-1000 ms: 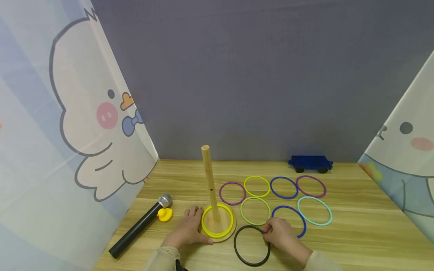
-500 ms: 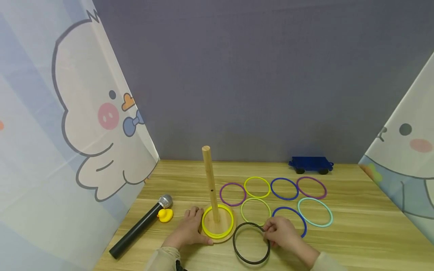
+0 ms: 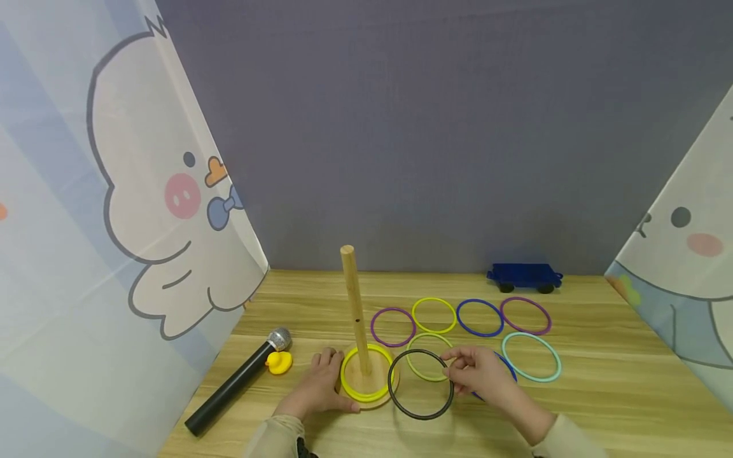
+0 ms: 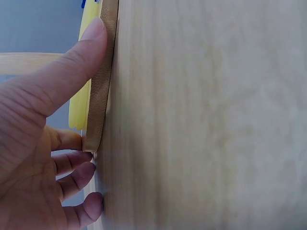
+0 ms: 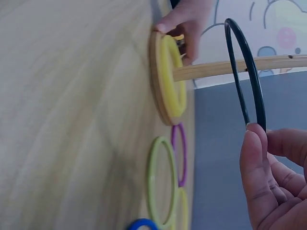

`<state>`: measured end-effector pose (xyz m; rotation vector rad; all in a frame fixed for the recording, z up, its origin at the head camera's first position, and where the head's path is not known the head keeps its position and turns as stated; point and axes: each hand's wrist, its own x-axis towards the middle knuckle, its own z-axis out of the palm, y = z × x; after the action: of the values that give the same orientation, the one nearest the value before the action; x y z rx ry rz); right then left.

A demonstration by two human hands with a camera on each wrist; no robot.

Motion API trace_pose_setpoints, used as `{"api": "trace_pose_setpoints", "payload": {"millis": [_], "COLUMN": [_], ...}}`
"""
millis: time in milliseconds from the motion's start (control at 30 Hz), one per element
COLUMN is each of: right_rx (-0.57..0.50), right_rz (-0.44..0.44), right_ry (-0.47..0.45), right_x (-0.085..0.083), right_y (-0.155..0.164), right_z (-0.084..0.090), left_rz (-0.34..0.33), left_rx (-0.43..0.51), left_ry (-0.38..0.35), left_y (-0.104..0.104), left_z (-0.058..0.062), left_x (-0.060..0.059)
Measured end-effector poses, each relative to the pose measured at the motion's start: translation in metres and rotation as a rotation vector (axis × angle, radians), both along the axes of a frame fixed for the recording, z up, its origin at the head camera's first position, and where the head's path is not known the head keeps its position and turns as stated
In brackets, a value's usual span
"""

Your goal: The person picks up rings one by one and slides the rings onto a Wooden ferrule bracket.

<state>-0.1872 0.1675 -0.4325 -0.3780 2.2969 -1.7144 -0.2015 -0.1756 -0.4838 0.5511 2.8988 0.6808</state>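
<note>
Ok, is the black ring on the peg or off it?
Off: the right hand pinches the black ring in the air, the peg outside it.

No text, label, brand, number or sign can be read in any view: none is made out on the black ring (image 3: 420,417), the wooden stand (image 3: 353,289), the microphone (image 3: 231,388) near the desk's (image 3: 601,394) left edge, the blue wagon (image 3: 523,275) near its far edge or the cartoon-printed cloths (image 3: 137,191).

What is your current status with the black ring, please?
Left hand gripping wooden base. Right hand pinching black ring, held above table. Post upright, no obstruction seen between it and ring.
</note>
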Motion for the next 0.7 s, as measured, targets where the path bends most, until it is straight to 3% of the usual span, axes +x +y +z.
{"api": "trace_pose_setpoints", "payload": {"millis": [700], "right_rx": [-0.077], "right_rz": [-0.024], "right_ry": [0.104], "right_x": [0.0], "right_y": [-0.004], "right_z": [0.047], "left_rz": [-0.001], "left_rx": [-0.008], "left_ry": [-0.012], "left_y": [-0.001], "left_z": [-0.002], "left_x": [0.0]}}
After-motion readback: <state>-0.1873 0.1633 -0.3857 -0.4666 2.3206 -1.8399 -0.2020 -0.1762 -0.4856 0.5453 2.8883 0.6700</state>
